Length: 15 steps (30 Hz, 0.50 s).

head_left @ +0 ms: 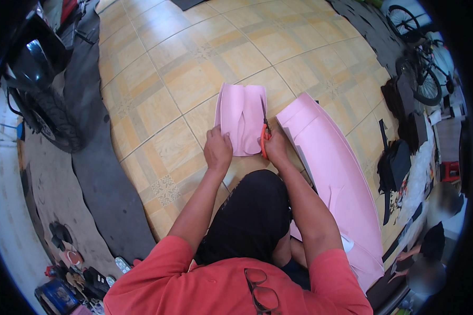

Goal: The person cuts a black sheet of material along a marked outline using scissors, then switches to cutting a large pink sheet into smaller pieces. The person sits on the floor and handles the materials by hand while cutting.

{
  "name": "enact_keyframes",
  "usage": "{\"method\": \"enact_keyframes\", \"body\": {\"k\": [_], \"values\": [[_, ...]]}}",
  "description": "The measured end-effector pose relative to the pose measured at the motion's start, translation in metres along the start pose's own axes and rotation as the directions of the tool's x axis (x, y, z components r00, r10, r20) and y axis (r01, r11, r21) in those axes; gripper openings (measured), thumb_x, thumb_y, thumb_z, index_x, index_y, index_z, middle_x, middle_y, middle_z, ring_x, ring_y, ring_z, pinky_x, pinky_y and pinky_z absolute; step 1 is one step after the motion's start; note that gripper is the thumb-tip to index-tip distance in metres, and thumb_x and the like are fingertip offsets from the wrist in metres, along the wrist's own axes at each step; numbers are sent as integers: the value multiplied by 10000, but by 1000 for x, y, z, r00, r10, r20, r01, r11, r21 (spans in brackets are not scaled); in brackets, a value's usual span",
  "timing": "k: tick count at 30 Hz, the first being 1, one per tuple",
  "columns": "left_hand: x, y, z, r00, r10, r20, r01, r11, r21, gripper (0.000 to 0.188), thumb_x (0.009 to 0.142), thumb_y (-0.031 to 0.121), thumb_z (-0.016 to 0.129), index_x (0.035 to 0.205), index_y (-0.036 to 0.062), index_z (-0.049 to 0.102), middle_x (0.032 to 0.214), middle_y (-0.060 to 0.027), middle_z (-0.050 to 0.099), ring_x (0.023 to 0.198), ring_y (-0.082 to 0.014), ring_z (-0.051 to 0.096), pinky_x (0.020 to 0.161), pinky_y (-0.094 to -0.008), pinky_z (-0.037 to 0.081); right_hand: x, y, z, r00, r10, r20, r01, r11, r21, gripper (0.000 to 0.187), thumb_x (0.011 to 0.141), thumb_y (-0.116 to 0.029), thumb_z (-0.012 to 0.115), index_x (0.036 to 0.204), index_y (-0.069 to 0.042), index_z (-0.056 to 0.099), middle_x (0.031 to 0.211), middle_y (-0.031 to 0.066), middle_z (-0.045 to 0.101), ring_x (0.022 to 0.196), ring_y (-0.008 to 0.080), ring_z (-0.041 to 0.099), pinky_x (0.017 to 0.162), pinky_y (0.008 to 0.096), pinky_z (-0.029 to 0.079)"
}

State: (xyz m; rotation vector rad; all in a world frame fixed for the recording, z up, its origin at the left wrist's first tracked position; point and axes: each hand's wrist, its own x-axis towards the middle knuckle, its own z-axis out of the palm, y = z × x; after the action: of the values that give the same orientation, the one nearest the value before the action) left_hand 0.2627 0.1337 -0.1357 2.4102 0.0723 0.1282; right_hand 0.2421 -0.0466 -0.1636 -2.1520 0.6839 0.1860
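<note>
A small pink sheet (pixel 233 107), folded or curled with a lengthwise crease, lies on the tiled floor in front of me. My left hand (pixel 218 149) pinches its lower left edge, thumb on top. In my right hand (pixel 276 147) is a pair of scissors with orange handles (pixel 264 140). Their dark blades point away from me, lying along the sheet's right edge; whether they are parted is hard to make out. Just right of that hand, a much larger pink sheet (pixel 333 157) stretches back beside my right arm, its far end folded over.
Dark grey matting (pixel 97 152) runs along the left, with a motorbike wheel (pixel 50 123) on it. Shoes (pixel 94 281) sit at the lower left. A black bag (pixel 396 163) lies on the right, bicycles (pixel 425 73) stand farther off, and other people sit at the lower right.
</note>
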Motion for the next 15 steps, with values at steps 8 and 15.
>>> {"method": "enact_keyframes", "body": {"k": [8, 15], "values": [[11, -38, 6, 999, 32, -10, -32, 999, -4, 148, 817, 97, 663, 889, -23, 614, 951, -198, 545, 928, -363, 542, 818, -425, 449, 2, 12, 8, 993, -80, 84, 69, 989, 134, 362, 752, -240, 772, 914, 24, 586, 835, 199, 663, 808, 324, 669, 723, 419, 508], [19, -63, 19, 998, -65, 11, 66, 996, -61, 203, 810, 150, 691, 847, -13, 576, 851, -196, 590, 802, -357, 573, 763, -420, 460, -18, 1, -9, 993, -119, -23, 118, 993, -7, 455, 757, -363, 762, 958, 10, 597, 876, 200, 675, 835, 377, 660, 733, 446, 503]]}}
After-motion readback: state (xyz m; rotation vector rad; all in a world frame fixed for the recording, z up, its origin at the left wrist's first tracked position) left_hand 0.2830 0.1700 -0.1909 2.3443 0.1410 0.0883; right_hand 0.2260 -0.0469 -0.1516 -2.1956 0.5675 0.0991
